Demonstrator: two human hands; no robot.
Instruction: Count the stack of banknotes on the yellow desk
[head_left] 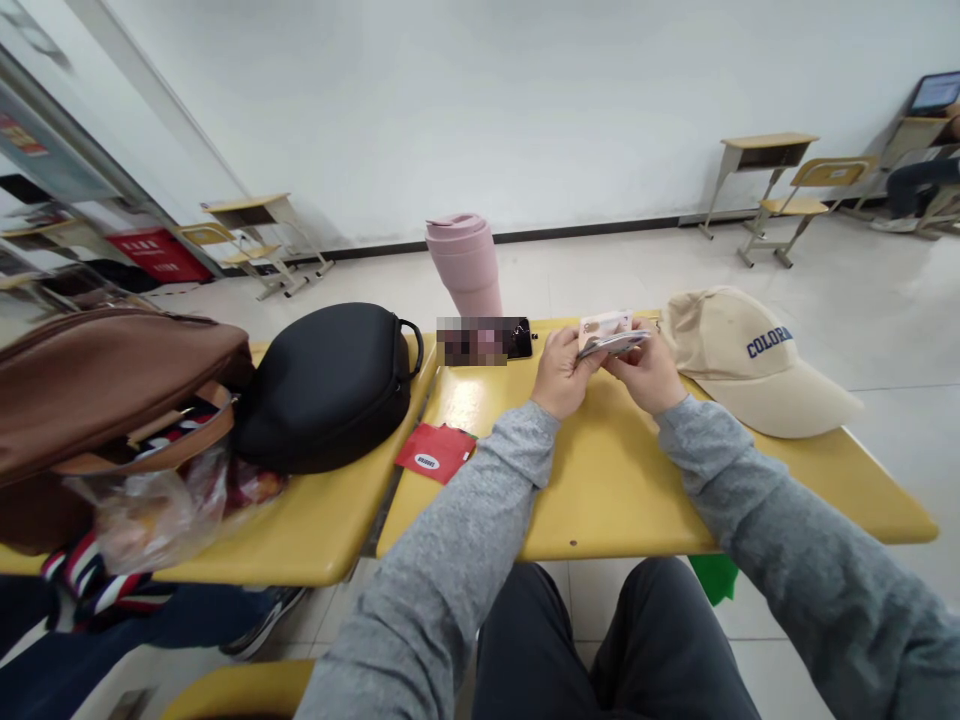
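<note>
Both of my hands are raised over the yellow desk [600,480], close together near its far edge. Between them is a small stack of cards [604,328], pale with pinkish print, the front ones tilted and slightly fanned. My left hand [561,372] grips the stack's left side with thumb and fingers. On the other side, my right hand [651,368] pinches the right end. What is printed on the cards is too small to read. A flat red packet [435,452] with a white oval label lies left of my left forearm.
A pink tumbler [466,262] stands at the desk's back, behind a dark phone [519,338], partly blurred out. The beige cap [757,360] sits at right. On the adjoining left desk are a black case [322,390], a brown bag [112,390] and a plastic bag [161,515].
</note>
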